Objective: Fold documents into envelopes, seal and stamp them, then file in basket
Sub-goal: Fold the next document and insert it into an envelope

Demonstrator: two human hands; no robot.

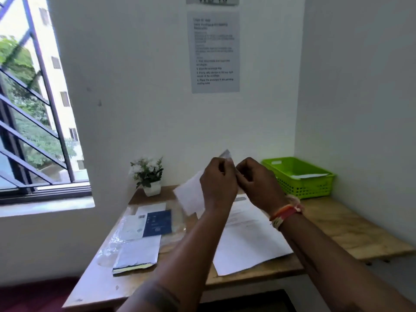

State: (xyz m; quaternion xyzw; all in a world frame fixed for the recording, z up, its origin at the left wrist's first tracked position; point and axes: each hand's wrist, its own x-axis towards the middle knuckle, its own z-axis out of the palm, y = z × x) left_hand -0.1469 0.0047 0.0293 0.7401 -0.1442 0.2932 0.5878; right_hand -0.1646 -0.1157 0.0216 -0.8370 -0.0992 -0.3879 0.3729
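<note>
I hold a white envelope (190, 193) up in the air above the wooden table (351, 228). My left hand (217, 183) grips it near its top, and my right hand (256, 183) pinches the pointed flap (227, 153) beside it; both fists touch. The envelope's lower part slants down to the left and is blurred. Below my arms lies a stack of white documents (245, 242). At the back right stands a green basket (299, 176) with a white envelope inside it.
On the left of the table lie a blue-and-white stamp booklet (155, 222), clear plastic wrap (112, 244) and a pack of envelopes (137, 254). A small potted plant (148, 174) stands at the back left. Walls close in behind and to the right; a barred window is at left.
</note>
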